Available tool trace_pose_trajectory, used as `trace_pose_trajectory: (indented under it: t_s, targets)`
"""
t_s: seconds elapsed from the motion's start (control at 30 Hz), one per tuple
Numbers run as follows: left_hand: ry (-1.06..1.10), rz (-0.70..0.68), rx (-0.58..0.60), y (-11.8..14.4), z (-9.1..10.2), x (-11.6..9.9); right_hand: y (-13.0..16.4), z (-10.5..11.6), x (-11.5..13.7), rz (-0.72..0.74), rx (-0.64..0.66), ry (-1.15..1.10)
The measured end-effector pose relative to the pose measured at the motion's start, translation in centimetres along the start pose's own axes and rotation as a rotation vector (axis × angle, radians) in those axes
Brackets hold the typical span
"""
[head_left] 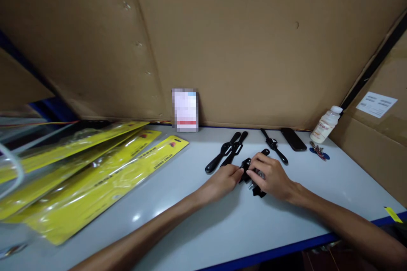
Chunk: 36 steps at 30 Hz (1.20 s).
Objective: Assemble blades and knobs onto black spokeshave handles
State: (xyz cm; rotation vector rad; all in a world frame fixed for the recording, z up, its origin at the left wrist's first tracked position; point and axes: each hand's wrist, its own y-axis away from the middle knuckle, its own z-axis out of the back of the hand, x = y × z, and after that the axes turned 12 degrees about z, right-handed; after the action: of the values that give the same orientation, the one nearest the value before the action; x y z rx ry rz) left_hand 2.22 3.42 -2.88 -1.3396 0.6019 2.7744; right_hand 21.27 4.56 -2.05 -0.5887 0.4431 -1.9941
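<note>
Left hand (226, 178) pinches a black part (245, 163) as the right hand (269, 174), its exact hold hidden, curls over it, close handling seemingly calling for steadiness.

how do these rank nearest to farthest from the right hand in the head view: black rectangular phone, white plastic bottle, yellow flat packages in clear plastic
1. Black rectangular phone: beyond the right hand, to its right.
2. White plastic bottle: farther right, past the phone.
3. Yellow flat packages in clear plastic: across on the left side.
</note>
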Motion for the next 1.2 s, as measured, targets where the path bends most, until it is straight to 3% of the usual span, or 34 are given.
trace_pose_trajectory:
  t_s: [0.17, 0.3, 0.5, 0.8, 0.97, 1.2]
  targets:
    - [-0.110, -0.042, -0.021, 0.9, 0.2, -1.2, -0.3, -0.8, -0.3, -0.173, -0.098, -0.107]
    - [-0.071, -0.044, -0.034, 0.9, 0.2, -1.2, -0.4, -1.0, -0.5, -0.114, -0.089, -0.085]
    - [0.092, 0.056, 0.052, 0.2, 0.0, -0.3, -0.6, -1.0, -0.9, -0.014, -0.087, -0.051]
    - [0.008, 0.040, -0.007, 0.8, 0.3, -0.9, -0.8, -1.5, -1.0, -0.111, -0.126, -0.171]
    - [-0.016, 0.113, 0.054, 0.7, 0.4, -0.8, -0.9, -0.9, -1.0, 0.011, -0.053, -0.124]
    - [-0.018, 0.146, 0.094, 0.6, 0.5, -1.0, -0.8, -0.7, -1.0, -0.001, -0.034, -0.197]
